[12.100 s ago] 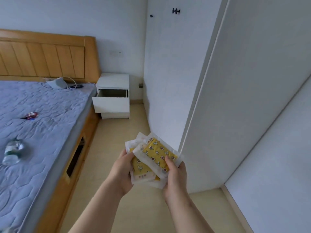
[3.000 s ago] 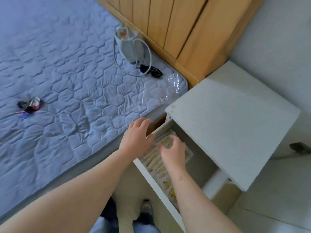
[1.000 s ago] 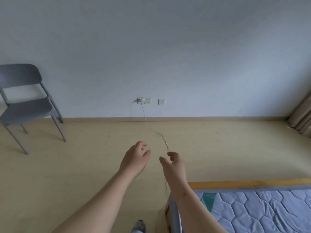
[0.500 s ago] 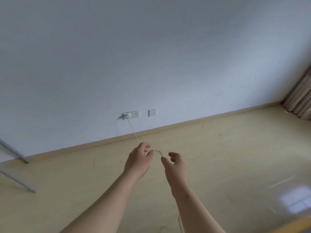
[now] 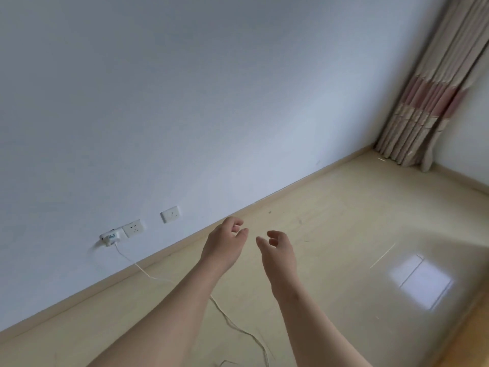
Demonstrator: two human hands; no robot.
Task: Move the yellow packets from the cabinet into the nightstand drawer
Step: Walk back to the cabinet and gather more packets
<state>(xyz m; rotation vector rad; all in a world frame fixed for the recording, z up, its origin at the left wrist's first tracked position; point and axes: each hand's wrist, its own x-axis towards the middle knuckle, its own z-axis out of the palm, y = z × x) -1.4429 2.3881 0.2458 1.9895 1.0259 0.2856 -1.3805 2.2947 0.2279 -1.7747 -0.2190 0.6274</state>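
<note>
Curtain [image 5: 423,96] now full in view; left hand [image 5: 223,243], right hand [image 5: 277,250], grip released, above cable [image 5: 232,323].

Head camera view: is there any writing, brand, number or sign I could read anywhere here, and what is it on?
No text can be read in this view.
White charger plug on the wall: a small bluish mark, too blurred to read.
Wall socket beside it: no lettering visible.
Smaller wall plate: no lettering visible.
Striped curtain: coloured bands only, no words.
</note>
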